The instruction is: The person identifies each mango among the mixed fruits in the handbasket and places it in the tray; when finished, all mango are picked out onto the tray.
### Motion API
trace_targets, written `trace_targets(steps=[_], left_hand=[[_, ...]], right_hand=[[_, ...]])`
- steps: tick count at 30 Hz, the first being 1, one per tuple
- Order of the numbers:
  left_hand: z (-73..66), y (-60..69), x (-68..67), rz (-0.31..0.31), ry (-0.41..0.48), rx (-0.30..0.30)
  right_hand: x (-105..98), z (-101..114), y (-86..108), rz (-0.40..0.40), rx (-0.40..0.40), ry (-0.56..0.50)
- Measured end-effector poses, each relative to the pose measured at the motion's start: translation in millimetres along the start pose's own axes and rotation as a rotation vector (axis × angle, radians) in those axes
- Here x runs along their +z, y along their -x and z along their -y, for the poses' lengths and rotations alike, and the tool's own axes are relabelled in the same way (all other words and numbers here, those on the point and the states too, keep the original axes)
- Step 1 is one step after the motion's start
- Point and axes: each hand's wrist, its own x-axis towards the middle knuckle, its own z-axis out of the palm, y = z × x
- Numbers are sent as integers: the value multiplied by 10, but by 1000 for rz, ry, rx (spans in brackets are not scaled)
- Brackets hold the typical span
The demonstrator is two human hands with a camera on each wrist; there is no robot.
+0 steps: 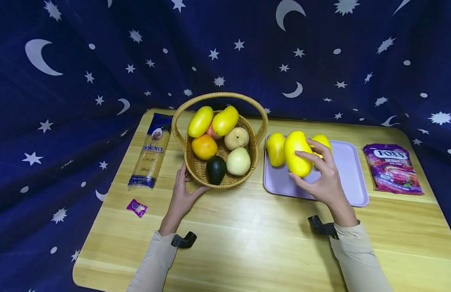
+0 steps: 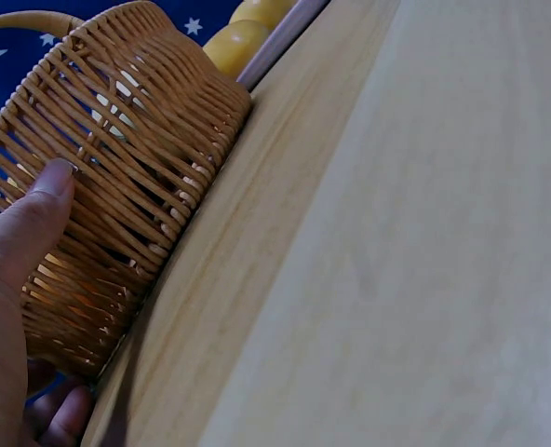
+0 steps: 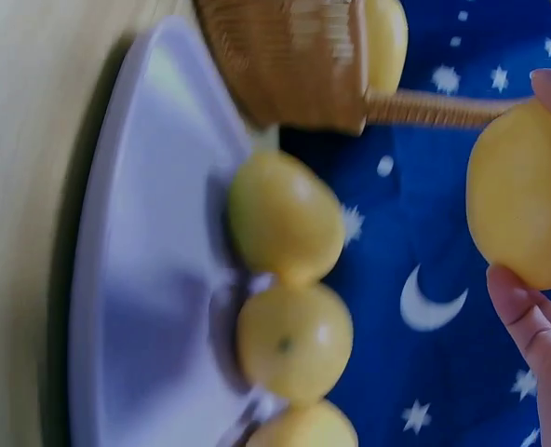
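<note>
My left hand [image 1: 182, 198] grips the wicker basket [image 1: 194, 175] at its lower left side; in the left wrist view the thumb [image 2: 41, 200] presses its woven wall and the other fingers curl beneath. Inside lie two yellow mangoes [image 1: 201, 121], an orange fruit [image 1: 204, 147], a dark avocado [image 1: 216, 169], a pale green round fruit [image 1: 238, 161], a tan one [image 1: 236, 138] and a partly hidden reddish one. My right hand [image 1: 324, 178] pinches a mango [image 1: 296, 153] between thumb and fingers, raised above the lilac tray [image 1: 347, 172]. Three mangoes [image 3: 294, 340] rest on the tray in the right wrist view.
A pack of spaghetti [image 1: 150, 152] lies left of the basket, with a small purple wrapped candy [image 1: 137, 208] below it. To the right of the tray is a purple Fox's candy bag [image 1: 394, 168]. A dark blue star-and-moon cloth [image 1: 218, 36] hangs behind the wooden table [image 1: 243, 239].
</note>
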Motion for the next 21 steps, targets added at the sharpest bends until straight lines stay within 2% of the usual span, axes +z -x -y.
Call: trace_targets(steps=[7,12,16,21], left_hand=[[10,2,3,-4,-3,10],[20,5,4,-7,-5,4],[13,8,4,-6,1,11],[13,12,8,-5,5,13]], right_hand=[[-256,-297,101,-42,80,60],[-446,-511,185,-71,171,115],[-585,-675,272,-63,267,193],[-671,-781,356,-58,334,269]])
